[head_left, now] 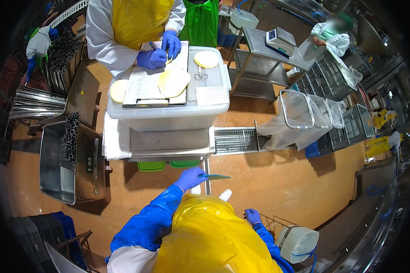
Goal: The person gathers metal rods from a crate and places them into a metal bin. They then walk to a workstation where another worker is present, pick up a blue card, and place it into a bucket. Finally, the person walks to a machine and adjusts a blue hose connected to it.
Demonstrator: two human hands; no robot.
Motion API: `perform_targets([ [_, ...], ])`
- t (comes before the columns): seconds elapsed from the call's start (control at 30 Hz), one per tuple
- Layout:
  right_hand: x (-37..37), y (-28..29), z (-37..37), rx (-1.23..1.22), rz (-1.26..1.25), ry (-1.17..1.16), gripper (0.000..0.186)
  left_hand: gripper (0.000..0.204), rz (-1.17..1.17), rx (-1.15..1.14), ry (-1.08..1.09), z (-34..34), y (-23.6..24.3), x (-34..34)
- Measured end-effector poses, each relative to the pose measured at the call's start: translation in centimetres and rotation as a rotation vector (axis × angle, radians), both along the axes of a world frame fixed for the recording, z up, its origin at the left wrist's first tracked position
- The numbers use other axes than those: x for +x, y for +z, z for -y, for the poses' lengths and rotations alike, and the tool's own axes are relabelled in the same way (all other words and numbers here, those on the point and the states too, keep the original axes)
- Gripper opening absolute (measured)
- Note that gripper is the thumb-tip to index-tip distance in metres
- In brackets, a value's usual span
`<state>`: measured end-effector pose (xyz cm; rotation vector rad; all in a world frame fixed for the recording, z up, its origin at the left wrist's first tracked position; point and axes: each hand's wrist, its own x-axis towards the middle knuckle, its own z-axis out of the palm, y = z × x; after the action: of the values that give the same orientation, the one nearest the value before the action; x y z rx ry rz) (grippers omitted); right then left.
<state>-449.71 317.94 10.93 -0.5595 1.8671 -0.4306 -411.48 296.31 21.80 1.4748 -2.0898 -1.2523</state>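
Projecting rightward from the purple-blue-gloved left hand (190,179), a slim, flat, teal-blue, blade-shaped tool (220,177) is held above the orange-brown floor (278,186), between the glossy yellow plastic apron (209,232) and the grey steel bench (171,140). The left fingers are wrapped about the tool's left end. The purple-blue-gloved right hand (252,216) hangs well apart, near and to the right, its fingers loosely parted with nothing visible in them, beside a whitish plastic container (298,244). The tool is probably light and fairly stiff, perhaps slippery in a wet glove; the gripped end is the likely place to take hold, since the exposed edge may be sharp. Its long axis runs left to right, roughly level, the narrowing tip pointing right.
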Motion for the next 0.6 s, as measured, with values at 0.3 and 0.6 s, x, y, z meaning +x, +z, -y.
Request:
perform_targets([
  [0.3,0.1,0.9,0.2,-0.032,-0.001,-0.031,0.032,0.045,0.361,0.410,0.094,-8.6,-19.0,9.4],
  [0.6,-0.4,-0.6,-1.6,0.040,-0.020,-0.016,0.031,0.036,0.276,0.510,0.289,-10.4,-19.1,9.2],
])
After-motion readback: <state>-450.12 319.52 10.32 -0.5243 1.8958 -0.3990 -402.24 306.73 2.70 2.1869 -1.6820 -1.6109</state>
